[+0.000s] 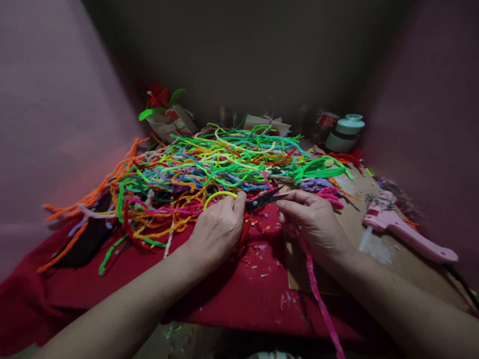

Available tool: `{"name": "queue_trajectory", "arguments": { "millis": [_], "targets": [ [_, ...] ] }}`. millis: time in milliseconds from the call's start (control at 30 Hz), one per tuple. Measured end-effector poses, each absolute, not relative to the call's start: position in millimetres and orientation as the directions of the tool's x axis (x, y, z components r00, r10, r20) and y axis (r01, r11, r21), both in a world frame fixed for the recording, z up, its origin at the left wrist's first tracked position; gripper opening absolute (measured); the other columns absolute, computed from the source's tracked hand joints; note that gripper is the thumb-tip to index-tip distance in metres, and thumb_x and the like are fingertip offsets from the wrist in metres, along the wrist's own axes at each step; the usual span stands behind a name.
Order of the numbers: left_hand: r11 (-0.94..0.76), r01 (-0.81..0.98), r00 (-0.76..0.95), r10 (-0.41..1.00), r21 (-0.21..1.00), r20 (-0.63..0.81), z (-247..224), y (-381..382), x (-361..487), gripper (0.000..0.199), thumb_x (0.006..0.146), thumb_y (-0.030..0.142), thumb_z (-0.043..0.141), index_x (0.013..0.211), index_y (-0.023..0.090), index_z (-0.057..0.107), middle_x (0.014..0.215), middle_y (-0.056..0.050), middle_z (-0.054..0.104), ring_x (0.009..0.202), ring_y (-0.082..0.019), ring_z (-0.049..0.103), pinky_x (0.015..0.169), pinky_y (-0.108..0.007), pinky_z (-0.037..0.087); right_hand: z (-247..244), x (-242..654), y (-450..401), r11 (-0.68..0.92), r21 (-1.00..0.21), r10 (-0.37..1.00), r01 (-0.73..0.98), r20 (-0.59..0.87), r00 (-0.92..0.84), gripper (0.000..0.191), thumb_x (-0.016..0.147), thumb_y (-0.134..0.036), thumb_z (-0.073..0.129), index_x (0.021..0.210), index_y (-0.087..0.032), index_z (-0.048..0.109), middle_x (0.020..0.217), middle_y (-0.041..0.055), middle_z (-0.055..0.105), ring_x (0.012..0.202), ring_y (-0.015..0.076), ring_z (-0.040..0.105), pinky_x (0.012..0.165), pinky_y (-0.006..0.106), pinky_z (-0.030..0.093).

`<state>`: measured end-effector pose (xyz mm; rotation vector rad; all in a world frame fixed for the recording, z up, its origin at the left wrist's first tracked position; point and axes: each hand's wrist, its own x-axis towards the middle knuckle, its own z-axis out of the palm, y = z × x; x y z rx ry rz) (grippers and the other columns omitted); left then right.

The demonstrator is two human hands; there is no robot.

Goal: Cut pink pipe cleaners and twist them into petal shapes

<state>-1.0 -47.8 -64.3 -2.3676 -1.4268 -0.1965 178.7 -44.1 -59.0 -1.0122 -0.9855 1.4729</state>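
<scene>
My left hand [220,224] is closed around a pair of scissors [262,200]. Their black blades stand apart and point right, toward my other hand; a red part of the handle shows under my fingers, and a yellow loop curves just behind them. My right hand [309,214] pinches a pink pipe cleaner [314,284] close to the blade tips. Its long end hangs past my wrist and over the front edge. Whether the blades touch the pipe cleaner I cannot tell. Behind both hands spreads a big tangled heap of colourful pipe cleaners [232,159].
A pink glue gun [419,239] lies on a cardboard sheet [337,249] at right. Small clippings dot the red cloth [224,289]. At the back stand a light-blue-lidded bottle [344,133] and a bag with a red flower [159,97]. Walls rise on both sides.
</scene>
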Motion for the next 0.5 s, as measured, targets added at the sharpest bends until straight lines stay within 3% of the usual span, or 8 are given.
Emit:
{"name": "queue_trajectory", "arguments": {
  "millis": [167, 300, 500],
  "targets": [
    [-0.417, 0.874, 0.479, 0.828, -0.250, 0.293, -65.0, -48.9, -2.0, 0.039, 0.084, 0.007, 0.039, 0.123, 0.005, 0.045, 0.095, -0.014, 0.063, 0.086, -0.024, 0.063, 0.070, -0.036, 0.055, -60.5, 178.5, -42.5, -0.129, -0.942, 0.988, -0.311, -0.095, -0.123, 0.013, 0.070, -0.024, 0.066, 0.069, -0.015, 0.057, 0.047, -0.0046, 0.053, 0.033, 0.0042, 0.037, 0.033, 0.017, 0.026],
    [-0.431, 0.864, 0.494, 0.825, -0.261, 0.273, -64.8, -50.5, -2.9, 0.039, 0.085, 0.007, 0.038, 0.123, 0.006, 0.042, 0.091, -0.012, 0.063, 0.078, -0.022, 0.064, 0.062, -0.033, 0.055, -59.3, 178.7, -43.0, -0.153, -0.936, 0.982, -0.318, -0.109, -0.152, 0.014, 0.070, -0.025, 0.065, 0.067, -0.015, 0.055, 0.047, -0.0045, 0.054, 0.032, 0.0041, 0.036, 0.032, 0.017, 0.027],
    [-0.412, 0.900, 0.435, 0.854, -0.142, 0.285, -62.9, -48.4, -8.8, 0.034, 0.085, 0.009, 0.038, 0.119, 0.011, 0.042, 0.086, -0.008, 0.064, 0.066, -0.017, 0.063, 0.057, -0.026, 0.052, -56.1, 179.6, -42.8, -0.199, -0.925, 0.976, -0.324, -0.156, -0.154, 0.016, 0.070, -0.027, 0.065, 0.074, -0.016, 0.056, 0.047, -0.0050, 0.054, 0.032, 0.0046, 0.035, 0.032, 0.017, 0.026]
  ]
}}
